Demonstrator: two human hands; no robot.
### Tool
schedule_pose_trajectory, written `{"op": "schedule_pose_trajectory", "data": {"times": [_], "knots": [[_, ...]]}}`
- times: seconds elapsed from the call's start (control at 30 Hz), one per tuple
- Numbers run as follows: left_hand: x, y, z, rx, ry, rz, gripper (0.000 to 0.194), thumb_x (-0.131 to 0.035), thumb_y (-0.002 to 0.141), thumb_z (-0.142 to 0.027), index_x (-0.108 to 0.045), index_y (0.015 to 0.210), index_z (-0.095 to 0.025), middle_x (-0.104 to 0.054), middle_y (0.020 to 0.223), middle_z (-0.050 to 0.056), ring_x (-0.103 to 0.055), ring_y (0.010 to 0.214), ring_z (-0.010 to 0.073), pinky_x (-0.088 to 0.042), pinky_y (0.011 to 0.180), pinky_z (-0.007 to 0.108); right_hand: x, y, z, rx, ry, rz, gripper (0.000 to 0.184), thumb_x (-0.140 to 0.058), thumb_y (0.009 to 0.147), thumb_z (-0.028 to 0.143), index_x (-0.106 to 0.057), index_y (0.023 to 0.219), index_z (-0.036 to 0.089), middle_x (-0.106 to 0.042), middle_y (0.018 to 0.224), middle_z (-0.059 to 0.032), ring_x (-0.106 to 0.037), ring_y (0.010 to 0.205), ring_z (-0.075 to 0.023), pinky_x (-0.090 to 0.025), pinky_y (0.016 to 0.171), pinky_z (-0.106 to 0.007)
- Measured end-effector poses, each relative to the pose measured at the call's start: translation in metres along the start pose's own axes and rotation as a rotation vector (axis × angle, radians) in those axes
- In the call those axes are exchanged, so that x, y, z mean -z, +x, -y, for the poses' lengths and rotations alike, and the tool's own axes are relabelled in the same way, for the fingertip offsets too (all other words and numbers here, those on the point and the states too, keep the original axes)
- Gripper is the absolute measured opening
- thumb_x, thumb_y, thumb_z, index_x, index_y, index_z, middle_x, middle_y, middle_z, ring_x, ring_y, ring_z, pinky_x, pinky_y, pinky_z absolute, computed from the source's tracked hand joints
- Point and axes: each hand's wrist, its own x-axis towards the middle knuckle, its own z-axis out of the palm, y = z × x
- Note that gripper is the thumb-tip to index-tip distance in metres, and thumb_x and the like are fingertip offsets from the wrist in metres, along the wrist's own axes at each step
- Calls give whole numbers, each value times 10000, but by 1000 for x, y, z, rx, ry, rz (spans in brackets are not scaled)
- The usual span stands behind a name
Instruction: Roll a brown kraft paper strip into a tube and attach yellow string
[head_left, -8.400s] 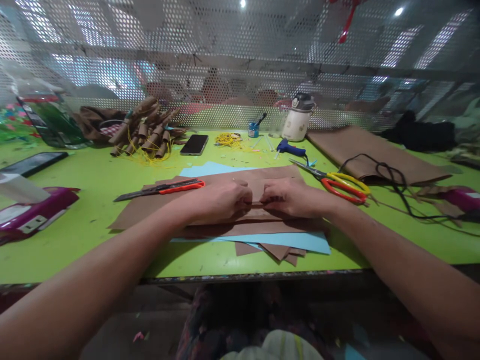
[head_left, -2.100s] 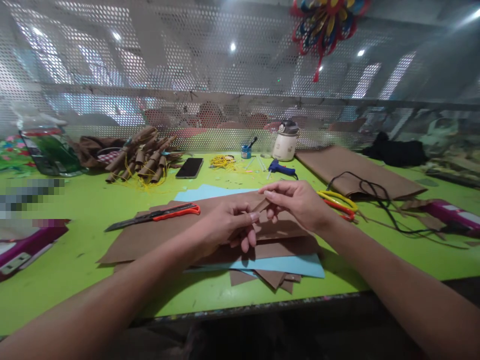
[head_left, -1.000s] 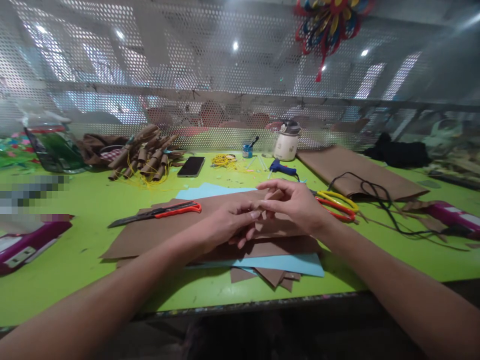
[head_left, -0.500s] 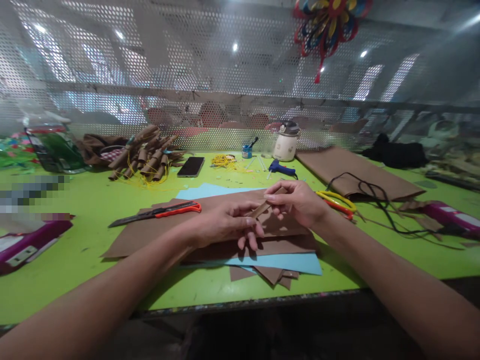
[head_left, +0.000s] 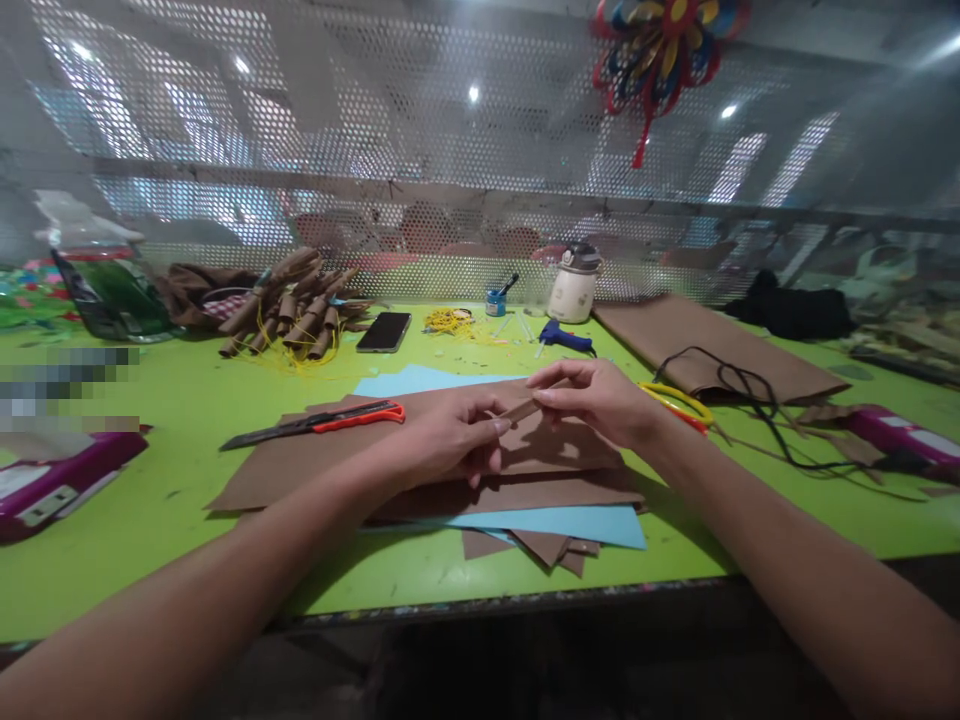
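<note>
A short, narrow strip of brown paper (head_left: 520,411) is stretched between my two hands, above a stack of brown paper sheets (head_left: 292,470). My left hand (head_left: 457,435) pinches its lower left end between thumb and fingers. At the upper right end, my right hand (head_left: 589,395) grips it with thumb and forefinger. Left of my hands, a utility knife (head_left: 322,424) with a red-orange handle lies on the brown sheets. Light blue paper (head_left: 577,525) sticks out from under the stack, and small brown paper scraps (head_left: 547,547) lie at its near edge.
On the green table (head_left: 150,560) stand brown paper rolls (head_left: 300,310), a phone (head_left: 384,333), a blue glue gun (head_left: 566,338), a cream bottle (head_left: 574,285) and a green-filled jug (head_left: 105,280). Yellow-handled scissors (head_left: 675,402) and a black cable (head_left: 757,400) lie right of my right hand.
My left fingers have curled in more and closed around the strip's lower end. Less of the strip shows at its right end. The right hand stays nearly in place.
</note>
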Motion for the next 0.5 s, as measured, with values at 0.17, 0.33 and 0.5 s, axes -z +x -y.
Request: {"op": "schedule_pose_trajectory", "data": {"times": [0.17, 0.33, 0.5], "knots": [[5, -4, -4, -14, 94, 35, 206, -485, 882, -352, -526, 848, -153, -586, 552, -16, -445, 415, 69, -322, 427, 184, 12, -1, 6, -92, -114, 136, 336, -775, 650, 285, -679, 911, 96, -672, 674, -42, -615, 553, -115, -503, 560, -258], [8, -4, -1, -27, 30, 108, 234, -487, 878, -368, -535, 972, -159, -622, 651, 6, -496, 460, 81, -397, 475, 206, 13, -1, 3, -73, -14, 169, 253, -771, 660, 269, -686, 832, 104, -663, 625, -30, -626, 527, -127, -516, 546, -274], [11, -3, 1, -39, 95, 63, 313, -492, 864, -430, -559, 1002, -157, -587, 606, -6, -445, 440, 77, -338, 445, 196, 18, 4, -7, -80, -21, 175, 264, -754, 680, 301, -683, 857, 119, -662, 632, -21, -621, 526, -122, -504, 550, -274]]}}
